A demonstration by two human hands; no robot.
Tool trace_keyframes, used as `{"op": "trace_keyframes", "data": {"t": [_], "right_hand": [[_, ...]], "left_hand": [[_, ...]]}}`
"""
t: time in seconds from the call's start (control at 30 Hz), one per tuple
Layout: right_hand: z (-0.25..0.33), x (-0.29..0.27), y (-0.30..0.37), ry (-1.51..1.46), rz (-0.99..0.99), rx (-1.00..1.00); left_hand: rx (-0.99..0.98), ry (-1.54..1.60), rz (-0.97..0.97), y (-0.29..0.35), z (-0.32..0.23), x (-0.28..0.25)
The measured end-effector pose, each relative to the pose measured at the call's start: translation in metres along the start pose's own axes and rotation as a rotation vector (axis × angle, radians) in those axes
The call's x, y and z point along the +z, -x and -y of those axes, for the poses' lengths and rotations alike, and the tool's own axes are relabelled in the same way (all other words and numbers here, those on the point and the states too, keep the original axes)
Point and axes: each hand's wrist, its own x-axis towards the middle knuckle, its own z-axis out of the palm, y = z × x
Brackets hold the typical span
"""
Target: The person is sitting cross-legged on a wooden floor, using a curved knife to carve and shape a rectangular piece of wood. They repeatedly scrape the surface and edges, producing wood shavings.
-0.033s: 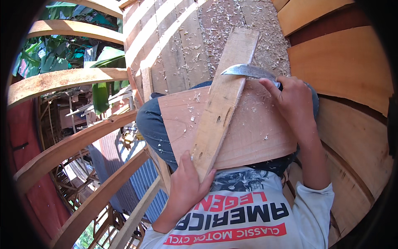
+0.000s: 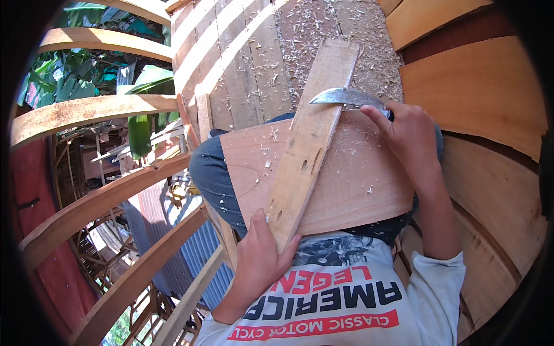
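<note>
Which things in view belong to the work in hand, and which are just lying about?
In the work:
- curved knife, in the right hand, over the plank
- plank, near end held by the left hand
- flat board across the lap, under the plank

Just around:
- wood shavings on the floor
- corrugated sheet beyond the rails

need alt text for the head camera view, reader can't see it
The right hand holds a curved knife across a wooden plank; the left hand grips the plank's near end. A flat board lies beneath the plank over the legs; wood shavings litter the floor beyond.
</note>
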Motion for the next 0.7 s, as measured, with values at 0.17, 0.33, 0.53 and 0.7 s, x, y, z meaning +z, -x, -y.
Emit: {"op": "trace_keyframes", "data": {"t": [0.17, 0.33, 0.53, 0.7], "right_hand": [[-0.019, 0.001, -0.026, 0.100, -0.052, 0.140], [-0.061, -0.035, -0.049, 0.042, -0.022, 0.373], [0.007, -0.008, -0.003, 0.054, 0.012, -0.040], [-0.031, -0.017, -0.048, 0.008, 0.009, 0.236]], "left_hand": [[-0.019, -0.019, -0.004, -0.001, -0.002, 0.001], [-0.015, -0.018, 0.007, 0.012, 0.003, -0.001], [-0.130, 0.043, 0.102, 0.004, 0.001, -0.004], [-0.095, 0.036, 0.098, 0.009, 0.001, -0.009]]}}
